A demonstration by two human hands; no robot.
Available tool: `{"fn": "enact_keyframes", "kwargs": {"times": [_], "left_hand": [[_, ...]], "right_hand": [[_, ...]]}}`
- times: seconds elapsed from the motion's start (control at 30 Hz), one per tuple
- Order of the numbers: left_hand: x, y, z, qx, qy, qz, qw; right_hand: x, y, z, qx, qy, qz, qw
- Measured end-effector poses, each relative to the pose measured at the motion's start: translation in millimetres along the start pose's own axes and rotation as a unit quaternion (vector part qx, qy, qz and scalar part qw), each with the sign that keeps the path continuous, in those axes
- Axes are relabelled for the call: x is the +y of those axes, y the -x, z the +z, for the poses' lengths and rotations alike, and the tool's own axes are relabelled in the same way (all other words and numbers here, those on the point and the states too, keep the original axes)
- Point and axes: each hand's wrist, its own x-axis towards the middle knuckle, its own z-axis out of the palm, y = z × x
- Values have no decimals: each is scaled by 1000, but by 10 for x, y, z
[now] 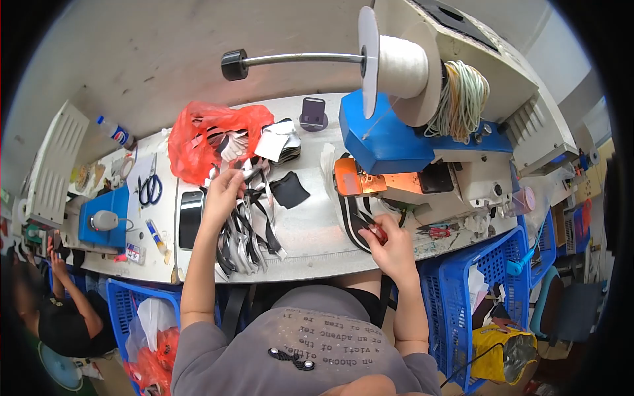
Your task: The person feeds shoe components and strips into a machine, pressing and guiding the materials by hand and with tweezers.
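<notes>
"Your left hand [226, 188] and right hand [391, 249]: how does each stand?"

"Right: fingers closed around red-handled snips [378, 233] near the front edge, blades directed away from you. Left: fingers drawn together at the upper part of a heap of black and white strips [244, 241]; whether they pinch a strip, one cannot tell."

"Where on your desk [307, 231] does that heap lie?"

"Towards its front-left corner, lower ends near the front edge, upper ends beside the red bag [187, 155]. To the left lies a phone [191, 224]; to the right, a black fabric piece [289, 190]."

"What could go wrong for you from here?"

"Two faults seem possible. Tangling: the strips overlap, so a tug on one may drag its neighbours over the front edge. Stray cutting: your blades lie close to a black-and-white band [346, 224] by the sewing machine [373, 142], so a careless squeeze may nick it."
</notes>
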Motion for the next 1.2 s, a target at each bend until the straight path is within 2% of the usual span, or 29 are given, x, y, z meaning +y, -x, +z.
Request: {"fn": "enact_keyframes", "kwargs": {"times": [0.03, 0.07, 0.13, 0.27, 0.33, 0.37, 0.43, 0.53, 0.7, 0.83, 0.87, 0.9, 0.97, 1.03, 1.2], "left_hand": [[-368, -111, -67, 87, -170, 91, 977], [-428, -66, -97, 148, -354, 172, 907], [-342, 40, 0, 185, -400, 197, 876], [-79, 185, 490, 60, -269, 226, 934], [-134, 268, 828, -37, -236, 261, 935], [-145, 310, 980, -97, -206, 229, 946], [-159, 384, 1224, -154, -206, 227, 939], [-228, 461, 1505, -221, -127, 260, 931], [-286, 597, 1796, -274, -70, 155, 946], [-395, 594, 1877, -271, -46, 106, 956], [-420, 578, 1884, -296, 6, 36, 954], [-408, 548, 1878, -318, 57, -34, 946], [-325, 493, 1821, -344, 208, -148, 904], [-86, 503, 1651, -346, 398, -233, 817], [29, 466, 1347, -251, 333, -98, 903]], "right_hand": [[20, 41, -4, -67, 22, 40, 997], [104, 90, 56, -61, 16, 17, 998], [298, 136, 233, -43, 8, -25, 999], [499, 103, 544, -39, 99, 62, 992], [540, 77, 672, -20, 112, 86, 990], [621, 92, 761, -8, 117, 91, 989], [721, 124, 872, 3, 117, 115, 986], [771, 152, 908, 13, 102, 152, 983], [636, 151, 850, 27, 129, 111, 985], [733, 222, 927, 117, 93, 27, 988], [744, 235, 927, 125, 65, 11, 990], [746, 238, 926, 132, 37, -6, 990], [544, 256, 796, 56, -47, 6, 997], [337, 271, 627, -24, -102, 1, 994], [232, 283, 343, -181, -150, -13, 972]]}}
